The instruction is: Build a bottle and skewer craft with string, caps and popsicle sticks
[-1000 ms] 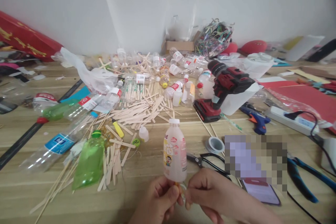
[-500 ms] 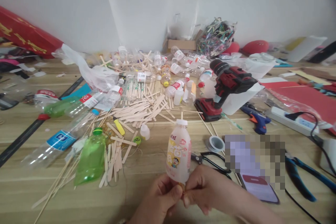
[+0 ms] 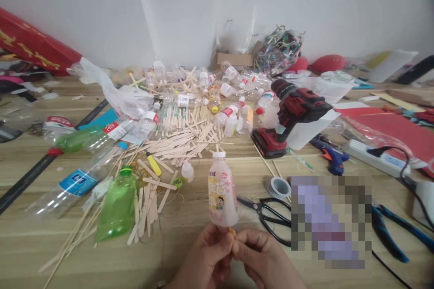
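The left hand (image 3: 215,250) has its thumb and forefinger pinched together on a small orange piece (image 3: 231,230) just under the base of the milk bottle (image 3: 222,192), with its other fingers curled in behind. The right hand (image 3: 259,253) meets it there: its thumb and forefinger are pressed together beside the same piece, though whether they grip it too is hidden. Both hands come in from the bottom edge, wrists low, knuckles outward and fingertips turned towards each other, almost touching. The bottle stands nearly upright above the fingertips, leaning slightly left at its top, with a white cap (image 3: 219,155) and a thin stick (image 3: 217,147) showing just above it. Beyond the right hand, black-handled scissors (image 3: 262,209) lie open on the counter (image 3: 190,226), near a grey roll of tape (image 3: 280,187); a green bottle (image 3: 117,207) lies well to the left.
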`<state>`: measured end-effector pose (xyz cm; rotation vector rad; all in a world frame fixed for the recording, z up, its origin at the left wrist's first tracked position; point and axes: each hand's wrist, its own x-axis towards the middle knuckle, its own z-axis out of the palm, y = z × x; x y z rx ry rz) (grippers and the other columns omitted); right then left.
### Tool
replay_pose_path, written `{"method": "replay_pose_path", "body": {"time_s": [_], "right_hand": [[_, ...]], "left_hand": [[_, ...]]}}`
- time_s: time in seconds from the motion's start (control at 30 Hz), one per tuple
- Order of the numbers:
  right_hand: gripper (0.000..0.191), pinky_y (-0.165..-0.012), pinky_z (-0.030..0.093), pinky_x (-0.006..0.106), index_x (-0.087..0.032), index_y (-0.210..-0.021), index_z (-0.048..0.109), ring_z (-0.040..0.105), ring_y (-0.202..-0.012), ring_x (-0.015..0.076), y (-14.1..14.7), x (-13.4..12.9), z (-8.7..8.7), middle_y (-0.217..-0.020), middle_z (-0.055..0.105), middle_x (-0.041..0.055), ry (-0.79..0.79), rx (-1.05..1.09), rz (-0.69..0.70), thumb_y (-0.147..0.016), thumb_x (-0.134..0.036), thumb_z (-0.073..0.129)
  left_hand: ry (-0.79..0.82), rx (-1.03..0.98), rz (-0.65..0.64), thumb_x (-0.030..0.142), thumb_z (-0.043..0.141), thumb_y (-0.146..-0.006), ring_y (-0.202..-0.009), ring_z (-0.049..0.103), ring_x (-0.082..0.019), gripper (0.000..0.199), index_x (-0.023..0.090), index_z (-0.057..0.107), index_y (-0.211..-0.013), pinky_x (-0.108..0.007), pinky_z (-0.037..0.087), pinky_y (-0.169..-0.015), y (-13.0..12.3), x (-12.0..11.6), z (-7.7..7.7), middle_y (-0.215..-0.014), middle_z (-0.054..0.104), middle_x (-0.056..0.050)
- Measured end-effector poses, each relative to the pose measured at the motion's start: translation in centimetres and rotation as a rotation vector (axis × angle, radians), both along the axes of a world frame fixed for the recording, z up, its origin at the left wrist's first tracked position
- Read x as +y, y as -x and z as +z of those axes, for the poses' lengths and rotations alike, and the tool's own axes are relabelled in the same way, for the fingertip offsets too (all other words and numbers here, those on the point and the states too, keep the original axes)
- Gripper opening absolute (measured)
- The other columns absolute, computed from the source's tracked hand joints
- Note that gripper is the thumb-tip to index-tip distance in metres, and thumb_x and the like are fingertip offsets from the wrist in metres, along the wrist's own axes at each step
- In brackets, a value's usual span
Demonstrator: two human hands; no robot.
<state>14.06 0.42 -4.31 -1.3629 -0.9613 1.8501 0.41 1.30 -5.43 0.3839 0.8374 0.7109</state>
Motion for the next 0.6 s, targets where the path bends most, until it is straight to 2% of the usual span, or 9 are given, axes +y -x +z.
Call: {"method": "replay_pose_path", "body": {"time_s": [0.1, 0.2, 0.3, 0.43, 0.6], "right_hand": [[0.065, -0.034, 0.015, 0.019, -0.020, -0.061, 0.049, 0.022, -0.033, 0.0021, 0.5, -0.6, 0.2, -0.045, 0.043, -0.0079, 0.002, 0.002, -0.047, -0.058, -0.083, 0.064], [0.065, -0.036, 0.017, 0.020, -0.021, -0.061, 0.045, 0.021, -0.034, 0.0034, 0.8, -1.0, 0.5, -0.042, 0.034, -0.0105, 0.001, -0.031, -0.062, -0.061, -0.084, 0.061], [0.064, -0.039, 0.020, 0.020, -0.021, -0.066, 0.048, 0.023, -0.039, 0.0051, 0.8, -1.2, 0.5, -0.045, 0.031, -0.0108, -0.047, -0.078, -0.056, -0.066, -0.084, 0.057], [0.061, -0.043, 0.024, 0.020, -0.019, -0.071, 0.052, 0.026, -0.044, 0.0071, 0.8, -1.6, 0.3, -0.050, 0.034, -0.0090, -0.109, -0.107, -0.023, -0.075, -0.080, 0.052], [0.056, -0.048, 0.032, 0.021, -0.020, -0.073, 0.053, 0.038, -0.050, 0.0103, 0.7, -2.3, 0.1, -0.055, 0.040, -0.0058, -0.166, -0.160, -0.021, -0.082, -0.075, 0.049]], "left_hand": [[-0.039, 0.049, -0.014, 0.061, 0.085, -0.053, -0.043, 0.029, -0.004, 0.056, 0.019, 0.058, -0.078, -0.020, 0.016, -0.039, 0.0, 0.0, -0.3, -0.057, 0.046, 0.009], [-0.200, 0.170, -0.035, 0.066, 0.077, -0.061, -0.045, 0.030, -0.004, 0.054, 0.017, 0.058, -0.076, -0.020, 0.020, -0.043, 0.5, 0.1, -0.1, -0.056, 0.045, 0.009], [-0.323, 0.278, -0.031, 0.067, 0.072, -0.068, -0.050, 0.034, -0.005, 0.053, 0.016, 0.061, -0.079, -0.020, 0.024, -0.047, 1.1, 0.1, 0.3, -0.060, 0.046, 0.008], [-0.267, 0.250, -0.077, 0.073, 0.072, -0.060, -0.045, 0.032, -0.005, 0.068, 0.015, 0.064, -0.095, -0.021, 0.022, -0.044, 1.0, 0.0, 0.7, -0.063, 0.051, 0.006], [-0.276, 0.240, -0.019, 0.071, 0.074, -0.061, -0.046, 0.030, -0.005, 0.060, 0.015, 0.063, -0.080, -0.021, 0.021, -0.045, 0.4, 0.0, 0.5, -0.061, 0.049, 0.006]]}}
